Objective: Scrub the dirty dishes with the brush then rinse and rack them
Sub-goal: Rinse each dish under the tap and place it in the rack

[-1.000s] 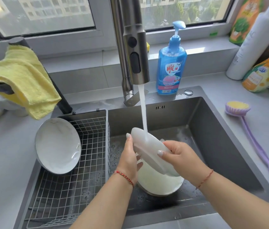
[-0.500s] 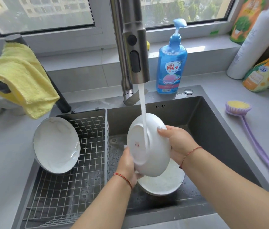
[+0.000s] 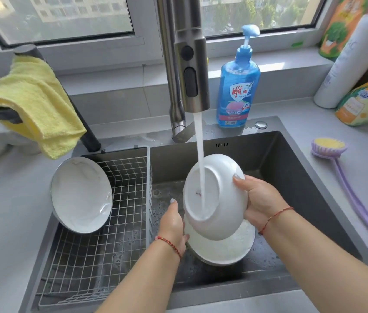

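Observation:
I hold a white bowl (image 3: 223, 206) on edge over the sink, its underside facing me, and the tap's water stream (image 3: 201, 159) runs down that underside. My right hand (image 3: 259, 197) grips the bowl's right rim. My left hand (image 3: 174, 224) holds its lower left edge, the fingers hidden behind the bowl. Beneath it a white plate (image 3: 228, 249) lies flat on the sink floor (image 3: 268, 258). Another white dish (image 3: 81, 195) leans upright in the wire rack (image 3: 101, 256) at the sink's left. The purple brush (image 3: 336, 163) with yellow bristles lies on the counter at right.
The steel tap (image 3: 189, 64) hangs over the sink's middle. A blue soap pump bottle (image 3: 237, 86) stands behind the sink. A yellow cloth (image 3: 34, 105) is draped over a dark bar at left. Bottles and packets (image 3: 359, 55) crowd the back right corner.
The bowl has been turned from nearly edge-on to underside facing me and lifted a little. My right hand shifted along the rim to its right side.

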